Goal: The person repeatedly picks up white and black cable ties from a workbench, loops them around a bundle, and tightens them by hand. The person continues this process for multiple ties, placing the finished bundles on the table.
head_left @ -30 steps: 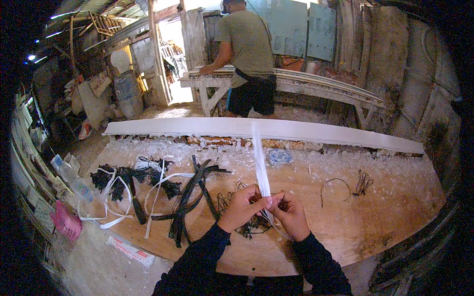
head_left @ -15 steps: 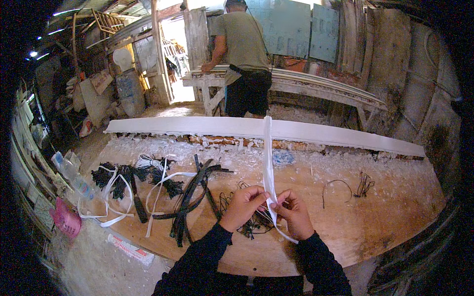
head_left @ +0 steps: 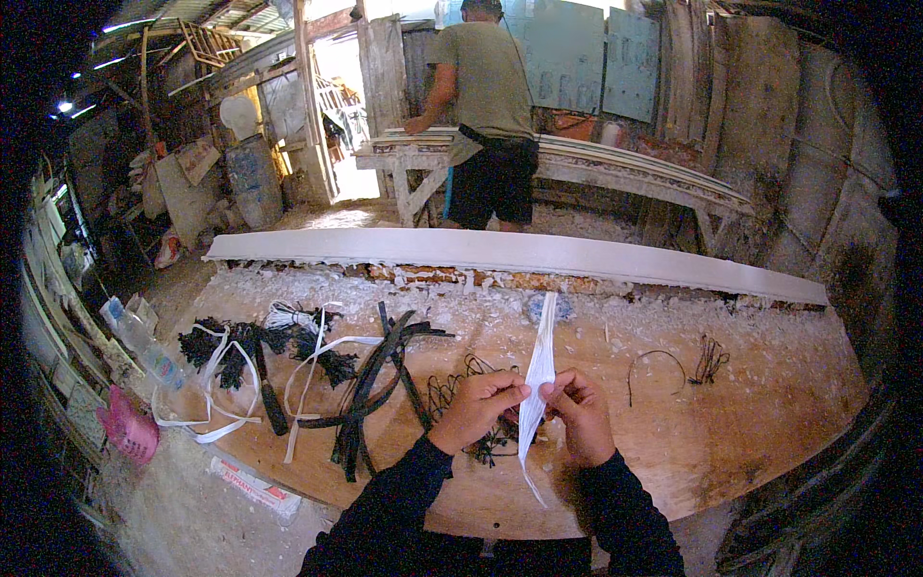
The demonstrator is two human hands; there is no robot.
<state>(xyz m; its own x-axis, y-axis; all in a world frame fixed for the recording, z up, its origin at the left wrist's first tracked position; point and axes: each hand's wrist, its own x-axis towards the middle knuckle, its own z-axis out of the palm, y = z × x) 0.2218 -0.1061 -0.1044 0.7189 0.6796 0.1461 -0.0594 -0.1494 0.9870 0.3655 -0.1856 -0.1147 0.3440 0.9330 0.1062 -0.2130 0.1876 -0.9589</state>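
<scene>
A thin white strip [head_left: 544, 348], creased lengthwise, is stretched between my hands above the wooden table. My left hand [head_left: 476, 409] pinches its left edge between thumb and fingertips. On the opposite edge, my right hand [head_left: 583, 413] has a similar pinch. The strip is spread widest at the fingers and narrows toward both ends, the near end hanging free. Partly hidden beneath my hands lies a tangle of thin dark cord [head_left: 492, 449]. To the left are crossed black strips [head_left: 370, 399], looped white strips [head_left: 213, 428] and a dark stick-like handle [head_left: 272, 406].
A long white-coated ledge [head_left: 385, 246] runs along the far edge of the wooden tabletop [head_left: 673, 438]. Black frayed bundles [head_left: 231, 365] lie at left, a small dark cord bundle [head_left: 710, 361] at right. Beyond, a person [head_left: 486, 87] stands at another bench [head_left: 635, 173].
The white strip's far end has come down off the ledge toward me. Its middle is now spread wider between my fingers. The other person has shifted slightly right.
</scene>
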